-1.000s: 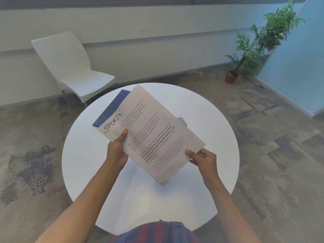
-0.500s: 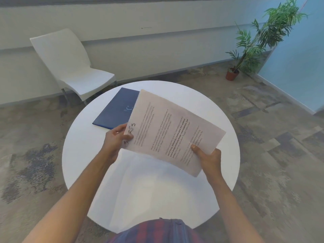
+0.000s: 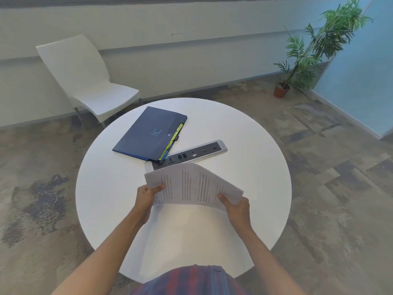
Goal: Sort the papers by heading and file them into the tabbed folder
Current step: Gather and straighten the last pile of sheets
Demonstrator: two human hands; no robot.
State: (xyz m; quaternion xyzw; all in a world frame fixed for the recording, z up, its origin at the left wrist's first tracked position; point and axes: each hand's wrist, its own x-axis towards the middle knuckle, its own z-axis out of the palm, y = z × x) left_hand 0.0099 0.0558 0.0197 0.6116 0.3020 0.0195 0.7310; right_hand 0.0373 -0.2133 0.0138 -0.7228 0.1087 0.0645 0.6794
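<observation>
Round white table (image 3: 106, 188) set on mottled carpet. Stack of printed white papers (image 3: 191, 184) held above near centre, pinched by left hand (image 3: 146, 195) and right hand (image 3: 236, 207). Dark blue tabbed folder (image 3: 148, 134) laid closed at far left, touching grey socket strip (image 3: 197, 153).

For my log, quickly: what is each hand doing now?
Left hand: grips the left end of the papers.
Right hand: grips their right end.

A round white bench (image 3: 110, 188) with inset socket strip (image 3: 197, 154); beyond, 1 white chair (image 3: 89, 81), 1 potted plant (image 3: 306, 58).
</observation>
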